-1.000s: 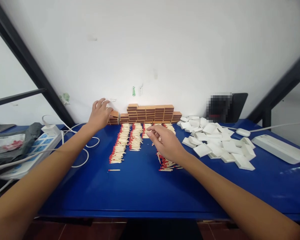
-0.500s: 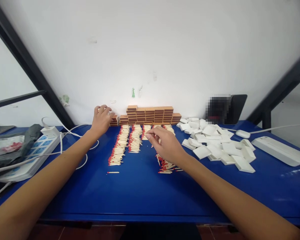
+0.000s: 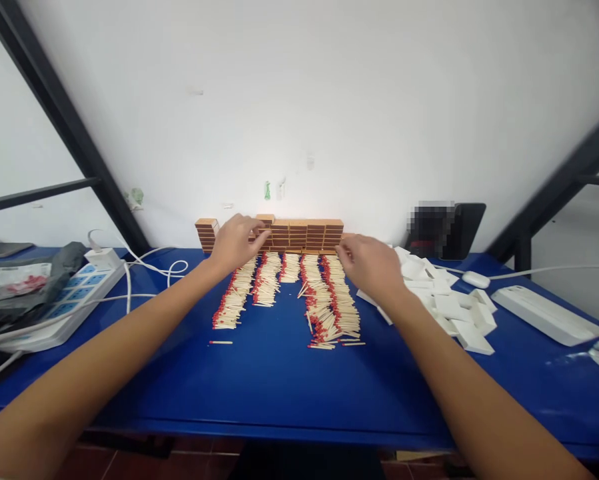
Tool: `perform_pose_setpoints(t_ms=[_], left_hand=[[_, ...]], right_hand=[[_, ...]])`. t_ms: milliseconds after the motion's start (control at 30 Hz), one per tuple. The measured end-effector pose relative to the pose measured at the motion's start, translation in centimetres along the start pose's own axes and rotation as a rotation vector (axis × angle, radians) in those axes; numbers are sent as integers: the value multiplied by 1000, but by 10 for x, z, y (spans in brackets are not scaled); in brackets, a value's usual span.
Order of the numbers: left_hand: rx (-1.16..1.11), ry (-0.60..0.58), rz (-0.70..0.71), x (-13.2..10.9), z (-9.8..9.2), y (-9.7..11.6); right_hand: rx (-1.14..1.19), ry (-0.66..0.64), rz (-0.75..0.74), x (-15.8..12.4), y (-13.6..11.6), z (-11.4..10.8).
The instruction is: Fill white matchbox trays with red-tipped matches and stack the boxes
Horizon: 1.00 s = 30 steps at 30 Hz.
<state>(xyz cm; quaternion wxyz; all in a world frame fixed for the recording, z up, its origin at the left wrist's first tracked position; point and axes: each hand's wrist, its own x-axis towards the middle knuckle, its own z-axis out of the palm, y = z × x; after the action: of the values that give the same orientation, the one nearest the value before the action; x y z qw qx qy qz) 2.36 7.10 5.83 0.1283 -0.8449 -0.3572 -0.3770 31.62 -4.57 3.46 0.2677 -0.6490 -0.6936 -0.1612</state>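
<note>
Brown matchbox sleeves [image 3: 307,235] are stacked in a low wall at the back of the blue table. My left hand [image 3: 238,241] is at the left part of this wall, fingers bent and apart, with nothing visible in them. Near the wall's right end is my right hand [image 3: 372,261], fingers curled together; whatever they hold, if anything, is hidden. Red-tipped matches [image 3: 236,293] lie in several rows in front of the wall. One single match [image 3: 221,343] lies nearer the front. A separate sleeve stack [image 3: 207,235] stands left of my left hand.
White box trays [image 3: 449,307] lie in a loose heap on the right, partly behind my right forearm. Beyond them are a white case [image 3: 548,315] and a dark device [image 3: 466,230]. A power strip [image 3: 92,293] with white cables and dark bags [image 3: 54,280] occupy the left.
My left hand has moved right, from the left end to the wall, and the separate sleeve stack now shows. My right hand has moved right and back, uncovering the match rows.
</note>
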Motion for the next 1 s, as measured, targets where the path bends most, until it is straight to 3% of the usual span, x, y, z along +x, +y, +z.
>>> perform_pose_setpoints(t_ms=[100, 233, 500, 767, 1000], left_hand=[[-49, -158, 99, -31, -15, 7], [-51, -104, 108, -65, -28, 1], [-92, -41, 110, -75, -29, -10], [-148, -80, 116, -78, -27, 8], [-185, -111, 105, -78, -24, 10]], right_hand=[[-203, -69, 155, 6, 44, -5], [-279, -200, 261, 10, 72, 2], [-362, -370, 316, 13, 63, 33], [-338, -276, 336, 7, 65, 21], [-245, -201, 230, 5, 69, 32]])
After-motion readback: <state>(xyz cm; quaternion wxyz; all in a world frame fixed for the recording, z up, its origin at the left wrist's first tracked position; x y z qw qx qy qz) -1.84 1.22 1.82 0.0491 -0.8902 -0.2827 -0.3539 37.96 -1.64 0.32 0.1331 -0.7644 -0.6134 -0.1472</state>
